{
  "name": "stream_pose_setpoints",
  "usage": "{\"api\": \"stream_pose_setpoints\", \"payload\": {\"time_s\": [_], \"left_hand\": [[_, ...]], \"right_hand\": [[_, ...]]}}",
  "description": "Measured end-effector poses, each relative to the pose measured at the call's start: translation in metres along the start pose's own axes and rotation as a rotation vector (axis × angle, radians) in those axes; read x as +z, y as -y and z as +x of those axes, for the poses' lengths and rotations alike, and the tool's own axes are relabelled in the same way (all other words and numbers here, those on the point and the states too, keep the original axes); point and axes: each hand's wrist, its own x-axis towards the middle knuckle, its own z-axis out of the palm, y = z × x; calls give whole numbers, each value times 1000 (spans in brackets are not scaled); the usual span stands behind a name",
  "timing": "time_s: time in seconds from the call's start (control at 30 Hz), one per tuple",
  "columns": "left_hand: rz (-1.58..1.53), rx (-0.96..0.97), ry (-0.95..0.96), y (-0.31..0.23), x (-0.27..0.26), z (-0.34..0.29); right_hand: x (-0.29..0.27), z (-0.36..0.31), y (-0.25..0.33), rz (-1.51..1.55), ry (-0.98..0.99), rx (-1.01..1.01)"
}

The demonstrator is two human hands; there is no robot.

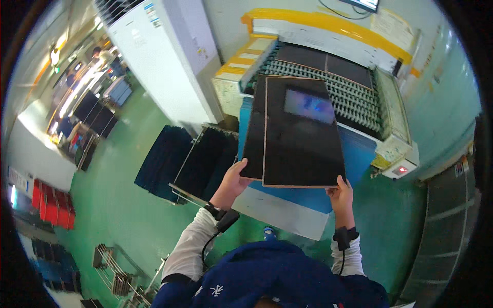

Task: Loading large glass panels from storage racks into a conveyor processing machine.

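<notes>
Your hands are holding up two dark panels in front of you. Your left hand (233,179) is gripping the bottom corner of the narrow panel (255,128), thumb on top. Your right hand (341,194) is pinching the bottom edge of the wide panel (303,136), which is lying over the narrow one. You are holding them by the edges, likely so your fingers are keeping off the shiny faces. Both panels are hanging in the air above a blue tray (359,149), just before the roller machine (349,97).

Going from the left: red bins (51,205) are sitting by the wall, and a rack (208,161) of more dark panels is standing beside your left arm. A tall white cabinet (169,56) is wearing small blue-and-white stickers up top. Yellow rails (328,23) are running along the machine's back. A pale paper sign (393,28) is hanging on the wall behind, and a small red light (401,170) is glowing on the machine's near right corner.
</notes>
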Motion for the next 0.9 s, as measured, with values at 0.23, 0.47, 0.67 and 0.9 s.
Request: {"api": "stream_pose_setpoints", "payload": {"time_s": [0.23, 0.47, 0.67, 0.9], "left_hand": [[-29, 45, -51, -16, 5, 23], [-150, 196, 12, -25, 2, 47], [-97, 294, -23, -30, -13, 73], [-95, 307, 8, -48, -14, 97]], "right_hand": [[-27, 8, 19, 177, -90, -33], [-61, 36, 37, 243, -261, -89], [-76, 52, 36, 202, -245, 17], [-70, 69, 35, 331, -189, -85]]}}
